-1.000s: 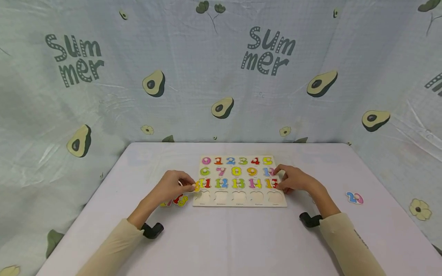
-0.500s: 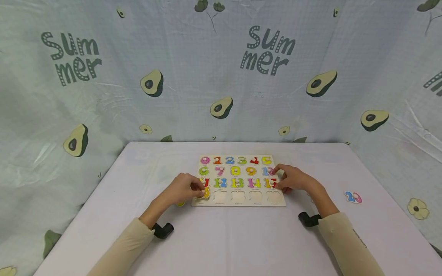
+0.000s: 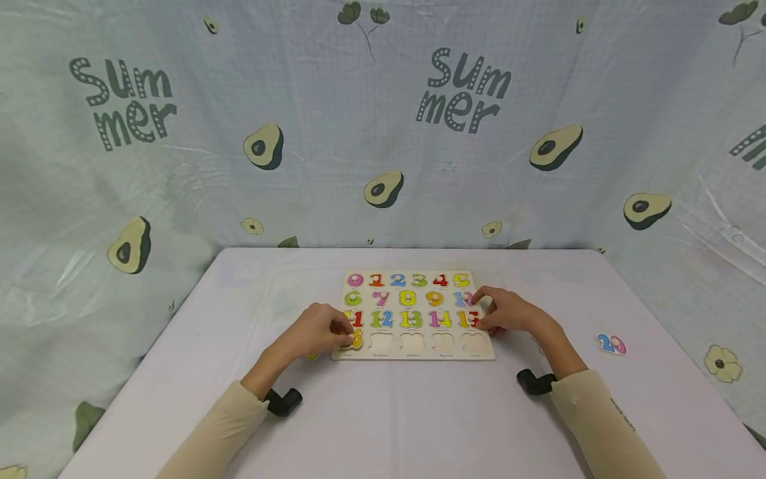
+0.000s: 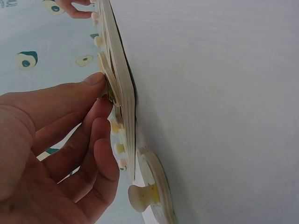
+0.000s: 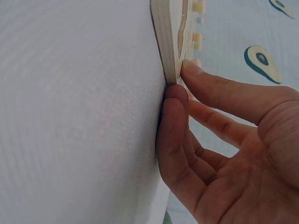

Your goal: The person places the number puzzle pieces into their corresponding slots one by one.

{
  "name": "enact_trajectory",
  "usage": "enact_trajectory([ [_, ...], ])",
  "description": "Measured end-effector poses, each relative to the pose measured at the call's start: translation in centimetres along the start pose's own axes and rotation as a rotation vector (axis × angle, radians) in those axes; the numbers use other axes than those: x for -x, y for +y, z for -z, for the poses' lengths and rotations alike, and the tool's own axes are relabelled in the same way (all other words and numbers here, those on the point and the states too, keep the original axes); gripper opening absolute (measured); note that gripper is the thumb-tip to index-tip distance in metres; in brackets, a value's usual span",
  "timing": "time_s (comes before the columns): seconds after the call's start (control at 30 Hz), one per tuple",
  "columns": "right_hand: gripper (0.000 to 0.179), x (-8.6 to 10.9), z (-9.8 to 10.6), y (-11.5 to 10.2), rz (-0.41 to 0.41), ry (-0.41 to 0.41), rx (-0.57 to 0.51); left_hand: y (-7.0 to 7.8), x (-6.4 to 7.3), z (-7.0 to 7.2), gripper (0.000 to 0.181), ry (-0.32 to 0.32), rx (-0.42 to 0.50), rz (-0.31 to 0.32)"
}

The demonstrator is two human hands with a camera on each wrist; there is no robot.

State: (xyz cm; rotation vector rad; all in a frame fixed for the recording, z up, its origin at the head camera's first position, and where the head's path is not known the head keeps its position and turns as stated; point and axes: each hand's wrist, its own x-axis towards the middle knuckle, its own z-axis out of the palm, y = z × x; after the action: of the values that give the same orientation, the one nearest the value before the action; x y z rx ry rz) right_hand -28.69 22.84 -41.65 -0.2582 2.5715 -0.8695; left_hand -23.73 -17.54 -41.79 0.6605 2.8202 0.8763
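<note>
The wooden number puzzle board lies flat on the table, its upper three rows filled with knobbed number pieces. My left hand pinches a number piece with an orange-yellow 6 over the first recess of the bottom row. In the left wrist view, thumb and fingertips grip this piece, which tilts slightly against the board's face; its knob is hidden. My right hand holds the board's right edge. The right wrist view shows the thumb on top of the board and curled fingers at its side.
Beside the board's left edge, a loose knobbed piece lies partly under my left hand. A blue and pink 20 piece lies on the table to the right. Behind hangs a printed curtain.
My left hand has moved right with the number piece, from the board's left edge onto the first bottom-row recess, and has lowered it slightly. The right hand stays at the edge.
</note>
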Motion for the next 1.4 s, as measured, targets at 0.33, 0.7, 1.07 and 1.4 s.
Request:
enact_trajectory([
  [0.33, 0.052, 0.08, -0.05, -0.09, -0.003, -0.006, -0.011, -0.02, 0.09, -0.05, 0.005, -0.015, -0.003, -0.018],
  [0.7, 0.051, -0.04, -0.08, 0.05, -0.002, -0.003, -0.019, -0.16, 0.09, 0.0, 0.004, -0.024, -0.02, -0.033],
  [1.07, 0.053, -0.01, -0.11, 0.26, 0.003, -0.001, -0.011, -0.32, 0.03, -0.16, 0.005, -0.051, -0.028, -0.028],
  [1.4, 0.053, 0.06, -0.02, 0.07, -0.001, -0.006, -0.012, -0.21, 0.03, 0.07, 0.006, -0.063, -0.016, -0.017],
])
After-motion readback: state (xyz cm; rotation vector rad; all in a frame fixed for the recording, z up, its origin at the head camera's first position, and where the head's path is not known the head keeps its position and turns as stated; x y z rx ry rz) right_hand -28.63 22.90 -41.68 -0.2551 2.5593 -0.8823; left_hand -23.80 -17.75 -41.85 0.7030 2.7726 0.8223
